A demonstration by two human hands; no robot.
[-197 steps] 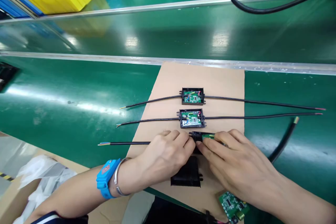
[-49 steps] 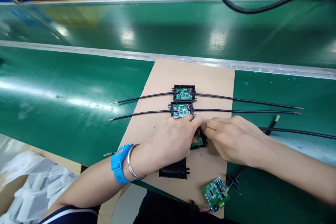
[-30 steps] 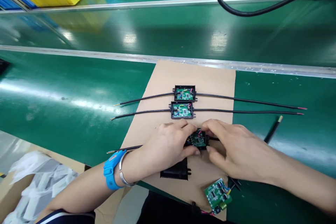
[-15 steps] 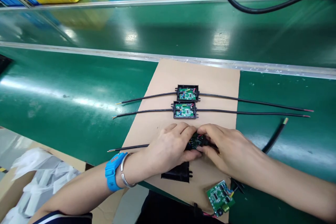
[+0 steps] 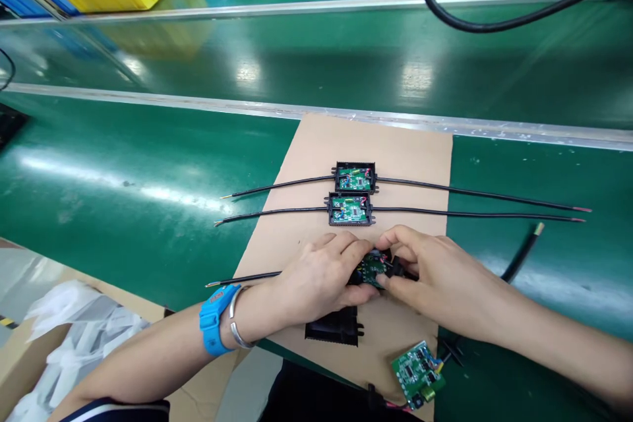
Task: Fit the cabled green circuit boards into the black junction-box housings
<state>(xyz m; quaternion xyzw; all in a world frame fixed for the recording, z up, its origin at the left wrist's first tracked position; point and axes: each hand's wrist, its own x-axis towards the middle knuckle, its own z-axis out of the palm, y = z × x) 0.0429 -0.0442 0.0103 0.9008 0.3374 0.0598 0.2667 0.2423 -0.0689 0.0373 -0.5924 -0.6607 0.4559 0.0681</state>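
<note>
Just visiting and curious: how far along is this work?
Two wired circuit boards already sit in open black cases. In hand: a third wired board, between the left hand and right hand. Apparently left: one loose board, near a partly hidden black housing.

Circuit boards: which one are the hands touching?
The held board, between left hand and right hand; the two cased boards above it and the bare board at lower right are untouched.

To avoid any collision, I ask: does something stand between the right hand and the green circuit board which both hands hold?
Nothing visible does: the right hand has its thumb at the edge of the green circuit board, while the left hand covers the other end.
</note>
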